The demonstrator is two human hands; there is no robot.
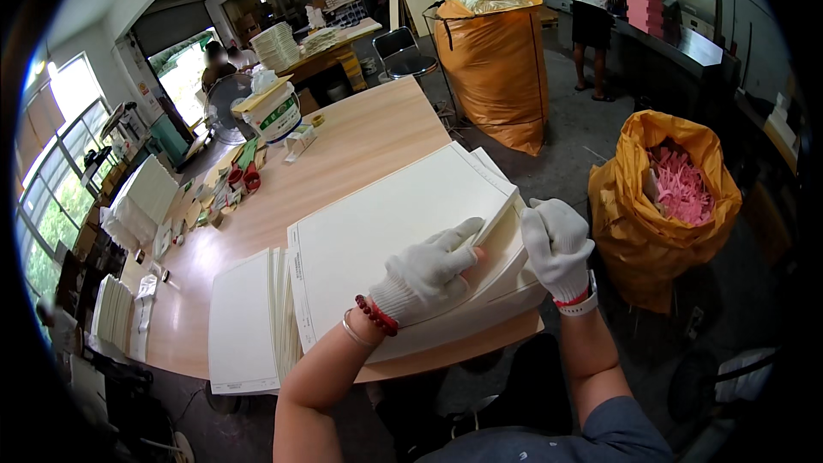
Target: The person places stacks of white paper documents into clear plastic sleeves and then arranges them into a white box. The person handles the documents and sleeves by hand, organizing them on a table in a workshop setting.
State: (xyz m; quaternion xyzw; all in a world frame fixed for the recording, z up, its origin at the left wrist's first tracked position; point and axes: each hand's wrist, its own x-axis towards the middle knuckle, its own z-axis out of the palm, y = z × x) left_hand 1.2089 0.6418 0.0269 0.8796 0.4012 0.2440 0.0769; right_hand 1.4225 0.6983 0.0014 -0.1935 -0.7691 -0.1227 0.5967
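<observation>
A stack of large white paper sheets (377,214) with printed margins lies on the table in front of me. My left hand (429,270), in a white knit glove with a bare fingertip showing, rests on the top sheets, its fingers stretched toward their right edge. At that edge the upper sheets are raised and bent, with a gap opening over the lower ones. My right hand (557,244), also gloved, is closed at the right side of the stack, its fingers curled on the sheet edges. Left of the stack lies a second pile of white sheets (244,321).
The wooden table (360,133) holds a white bucket (273,111), red-handled tools and scraps. Orange sacks stand right: one of pink scraps (664,266), a taller one (493,77) behind. Further off are a black chair (403,51), a fan, and a person (594,26) beside pink stacks.
</observation>
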